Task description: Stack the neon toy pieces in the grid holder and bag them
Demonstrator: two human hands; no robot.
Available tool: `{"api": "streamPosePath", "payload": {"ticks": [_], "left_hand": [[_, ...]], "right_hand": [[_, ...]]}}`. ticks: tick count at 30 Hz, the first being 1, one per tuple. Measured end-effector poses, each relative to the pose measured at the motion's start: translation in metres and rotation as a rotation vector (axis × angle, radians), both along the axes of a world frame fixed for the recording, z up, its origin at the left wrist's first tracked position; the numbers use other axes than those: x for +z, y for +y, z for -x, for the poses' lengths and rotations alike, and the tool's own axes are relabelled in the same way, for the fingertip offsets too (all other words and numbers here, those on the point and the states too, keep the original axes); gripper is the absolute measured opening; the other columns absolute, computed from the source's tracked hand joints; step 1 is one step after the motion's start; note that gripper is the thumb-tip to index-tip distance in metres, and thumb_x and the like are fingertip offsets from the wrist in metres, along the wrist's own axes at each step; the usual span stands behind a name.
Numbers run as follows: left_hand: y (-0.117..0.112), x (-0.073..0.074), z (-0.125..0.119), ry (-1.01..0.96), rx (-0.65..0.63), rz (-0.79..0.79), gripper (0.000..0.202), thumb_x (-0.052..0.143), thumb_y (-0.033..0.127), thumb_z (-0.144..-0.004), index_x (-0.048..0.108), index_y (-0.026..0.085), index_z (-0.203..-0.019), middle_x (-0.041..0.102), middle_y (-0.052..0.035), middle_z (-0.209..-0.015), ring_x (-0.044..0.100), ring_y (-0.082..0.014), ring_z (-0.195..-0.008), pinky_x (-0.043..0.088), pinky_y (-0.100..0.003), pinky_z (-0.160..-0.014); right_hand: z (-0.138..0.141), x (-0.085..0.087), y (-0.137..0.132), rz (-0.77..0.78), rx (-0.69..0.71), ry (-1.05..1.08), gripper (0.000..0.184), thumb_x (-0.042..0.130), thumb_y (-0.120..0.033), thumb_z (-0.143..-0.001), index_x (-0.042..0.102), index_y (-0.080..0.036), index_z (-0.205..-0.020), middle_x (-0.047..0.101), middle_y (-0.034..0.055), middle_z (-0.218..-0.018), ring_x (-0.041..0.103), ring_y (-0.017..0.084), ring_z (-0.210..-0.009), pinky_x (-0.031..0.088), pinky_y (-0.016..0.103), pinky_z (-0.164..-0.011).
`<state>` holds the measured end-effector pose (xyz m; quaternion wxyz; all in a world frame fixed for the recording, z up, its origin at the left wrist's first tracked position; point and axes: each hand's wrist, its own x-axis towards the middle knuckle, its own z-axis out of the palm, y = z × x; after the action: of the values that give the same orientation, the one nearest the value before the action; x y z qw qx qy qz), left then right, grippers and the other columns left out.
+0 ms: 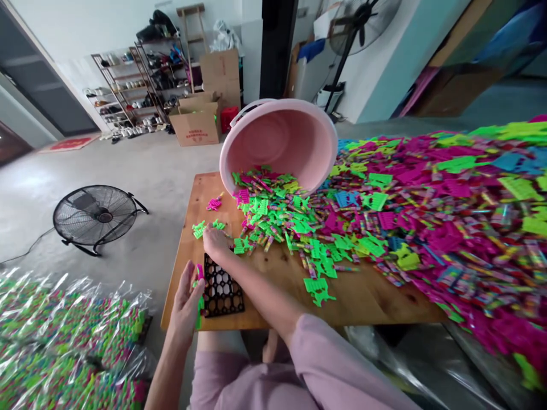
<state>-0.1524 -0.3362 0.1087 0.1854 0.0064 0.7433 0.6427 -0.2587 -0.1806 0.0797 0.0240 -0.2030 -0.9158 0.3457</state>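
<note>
**Counter:** a honey-brown wooden counter [363, 293], grain visible, scuffed in places.

**Main lot:** a loose heap of flat, moulded neon plastic pieces [431, 228], magenta and lime-green, mixed with small striped sticks. It covers most of the counter from the centre past the right edge. The bulk of the lot lies unsorted.

**Container:** a round pale-pink plastic basin [277, 142], tipped on its side at the far edge, its mouth open toward the heap.

**Frame:** a black perforated plastic grid [220, 287] with hexagonal openings, lying flat near the near-left corner; no pieces are visibly seated in it.

**Left hand:** the left hand [186, 302], fingers partly curled, holds a slim magenta-and-green piece [199, 290] upright just beside the grid.

**Right hand:** the right hand [216, 242], fingers bent downward, rests among lime-green pieces [239, 246] past the grid's far edge; whether it grips them cannot be told.

**Finished lot:** clear plastic bags [68, 341], packed with similar green and pink pieces, lie on the concrete floor at lower left.
</note>
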Motion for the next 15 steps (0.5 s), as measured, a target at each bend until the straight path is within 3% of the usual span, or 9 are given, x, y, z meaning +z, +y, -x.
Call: {"api": "streamPosePath", "payload": {"ticks": [2,4,6,9,12,15], "left_hand": [[0.000,0.000,0.006,-0.123,-0.033,-0.012,0.080,0.074,0.053,-0.068,0.049,0.029,-0.140,0.060,-0.0088,-0.129,0.066,-0.0185,-0.086,0.046,-0.018,-0.047],[-0.002,-0.001,0.005,-0.162,-0.028,-0.014,0.078,0.074,0.054,-0.066,0.053,0.027,-0.136,0.064,-0.0063,-0.120,0.063,-0.0120,-0.073,0.045,-0.017,-0.049],[-0.003,-0.003,-0.001,-0.156,0.004,0.004,0.076,0.072,0.056,-0.069,0.052,0.029,-0.137,0.060,-0.0052,-0.127,0.062,-0.0111,-0.075,0.044,-0.017,-0.051],[-0.003,-0.008,-0.014,-0.097,0.043,0.043,0.073,0.065,0.057,-0.077,0.045,0.032,-0.143,0.056,-0.0065,-0.136,0.065,-0.0154,-0.088,0.050,-0.022,-0.062],[-0.003,-0.013,-0.024,-0.046,0.079,0.057,0.070,0.064,0.055,-0.080,0.046,0.029,-0.142,0.063,-0.0081,-0.127,0.063,-0.0213,-0.104,0.052,-0.030,-0.084],[-0.005,-0.016,-0.027,-0.048,0.086,0.073,0.071,0.065,0.053,-0.079,0.048,0.026,-0.141,0.068,-0.0079,-0.116,0.062,-0.0235,-0.110,0.050,-0.033,-0.090]], "right_hand": [[-0.008,-0.005,0.001,0.041,-0.002,0.009,0.028,0.059,-0.010,-0.086,0.061,-0.009,-0.114,0.070,0.0175,-0.106,0.067,0.024,-0.099,0.052,0.033,-0.085],[-0.029,-0.013,0.004,0.145,0.044,0.027,0.020,0.065,-0.017,-0.084,0.065,-0.014,-0.103,0.073,0.0080,-0.097,0.069,0.019,-0.090,0.053,0.028,-0.080],[-0.056,-0.022,0.008,0.375,0.112,0.052,0.014,0.070,-0.021,-0.081,0.066,-0.016,-0.093,0.072,0.0001,-0.083,0.070,0.015,-0.076,0.054,0.024,-0.070],[-0.090,-0.034,0.006,0.676,0.160,0.108,0.012,0.073,-0.022,-0.076,0.065,-0.016,-0.084,0.068,-0.0024,-0.070,0.067,0.014,-0.067,0.052,0.022,-0.062],[-0.101,-0.040,-0.005,0.622,0.191,0.165,0.009,0.072,-0.021,-0.077,0.065,-0.017,-0.082,0.069,-0.0018,-0.071,0.066,0.013,-0.069,0.049,0.022,-0.066],[-0.095,-0.037,-0.015,0.393,0.236,0.172,0.013,0.073,-0.025,-0.077,0.065,-0.017,-0.084,0.070,-0.0001,-0.075,0.065,0.015,-0.072,0.045,0.023,-0.069]]}}
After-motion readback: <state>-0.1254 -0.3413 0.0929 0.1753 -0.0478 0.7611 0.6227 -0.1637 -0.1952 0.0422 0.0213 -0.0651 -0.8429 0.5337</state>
